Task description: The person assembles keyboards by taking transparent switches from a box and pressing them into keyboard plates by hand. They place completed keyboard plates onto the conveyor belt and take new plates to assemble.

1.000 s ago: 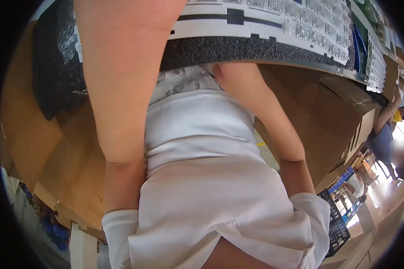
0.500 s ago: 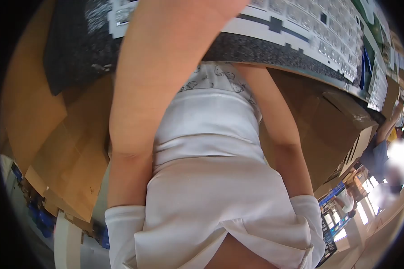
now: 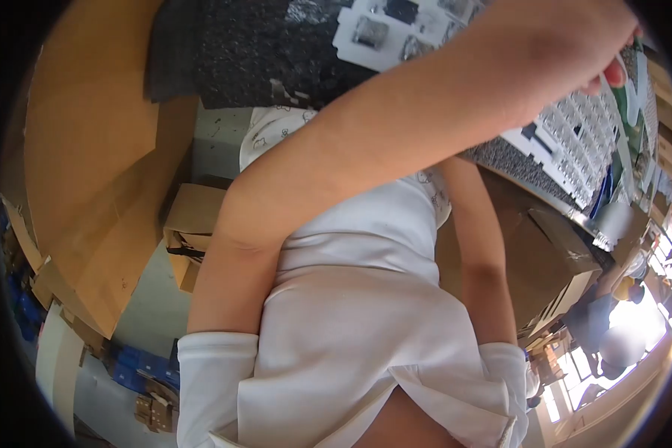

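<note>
The left hand is at the upper right of the frame, fingers bent beside pale strips; whether its grip pinches one, I cannot tell. Below it, a white key-grid plate lies on a dark speckled pad, partly hidden by the left forearm. The right hand is out of sight, its grip unseen.

Right hand hidden; white panel cut off above; background person blurred.
</note>
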Motion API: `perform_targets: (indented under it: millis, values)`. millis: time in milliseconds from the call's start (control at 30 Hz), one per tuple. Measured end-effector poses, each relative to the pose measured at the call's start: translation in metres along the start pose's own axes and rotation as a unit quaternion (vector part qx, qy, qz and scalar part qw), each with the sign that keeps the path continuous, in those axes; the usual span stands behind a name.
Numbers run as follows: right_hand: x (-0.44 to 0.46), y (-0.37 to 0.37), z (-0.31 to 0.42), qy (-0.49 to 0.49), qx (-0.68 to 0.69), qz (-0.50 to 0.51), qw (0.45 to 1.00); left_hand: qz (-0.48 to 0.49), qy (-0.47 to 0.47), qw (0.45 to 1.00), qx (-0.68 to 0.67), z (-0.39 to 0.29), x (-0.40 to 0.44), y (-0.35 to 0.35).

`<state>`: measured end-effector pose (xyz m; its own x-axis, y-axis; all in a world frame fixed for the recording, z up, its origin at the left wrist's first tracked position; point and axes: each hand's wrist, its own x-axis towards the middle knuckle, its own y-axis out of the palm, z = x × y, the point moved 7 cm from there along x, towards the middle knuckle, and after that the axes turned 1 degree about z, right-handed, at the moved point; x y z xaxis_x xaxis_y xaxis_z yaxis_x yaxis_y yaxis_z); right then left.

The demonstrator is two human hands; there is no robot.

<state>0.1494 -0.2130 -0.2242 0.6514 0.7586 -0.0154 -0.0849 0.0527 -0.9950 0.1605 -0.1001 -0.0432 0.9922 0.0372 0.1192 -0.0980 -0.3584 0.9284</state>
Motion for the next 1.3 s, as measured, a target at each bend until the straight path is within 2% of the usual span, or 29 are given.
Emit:
perform_targets:
  millis: [100, 200, 267, 333, 433, 533, 633, 767, 867, 967, 1167, 1300]
  values:
    - [-0.036, -0.016, 0.003, -0.017, -0.016, -0.006, 1.0, 0.009, -0.006, 1.0, -0.013, 0.004, 0.011, 0.004]
    - [-0.079, -0.069, -0.006, 0.07, 0.098, 0.037, 0.992, 0.017, -0.013, 1.0, -0.023, 0.006, 0.018, 0.005]
    - [-0.096, -0.126, -0.02, 0.196, 0.262, 0.057, 0.943, 0.02, -0.018, 0.999, -0.034, 0.006, 0.022, 0.005]
    - [-0.106, -0.174, -0.036, 0.248, 0.407, 0.052, 0.878, 0.019, -0.025, 0.999, -0.04, 0.005, 0.023, 0.002]
    - [-0.105, -0.227, -0.059, 0.192, 0.542, -0.062, 0.816, 0.013, -0.031, 0.999, -0.043, -0.002, 0.02, 0.001]
    - [-0.08, -0.242, -0.081, 0.282, 0.499, -0.177, 0.8, 0.002, -0.033, 0.998, -0.047, -0.005, 0.016, -0.002]
    - [-0.059, -0.233, -0.105, 0.26, 0.583, -0.159, 0.753, -0.011, -0.017, 0.998, -0.052, -0.001, 0.016, -0.003]
    - [-0.049, -0.225, -0.114, 0.211, 0.573, -0.067, 0.789, -0.041, -0.018, 0.998, -0.049, 0.0, 0.019, 0.006]
    - [-0.046, -0.225, -0.115, 0.208, 0.61, -0.085, 0.76, -0.044, -0.03, 0.998, -0.036, 0.0, 0.019, 0.005]
    - [-0.045, -0.227, -0.113, 0.211, 0.599, -0.096, 0.767, -0.03, -0.036, 0.998, -0.046, 0.001, 0.019, 0.005]
    - [-0.05, -0.226, -0.118, 0.229, 0.638, -0.128, 0.724, -0.039, -0.034, 0.998, -0.047, 0.001, 0.018, 0.005]
    - [-0.049, -0.228, -0.114, 0.2, 0.597, -0.139, 0.764, -0.054, -0.023, 0.997, -0.052, 0.0, 0.017, 0.005]
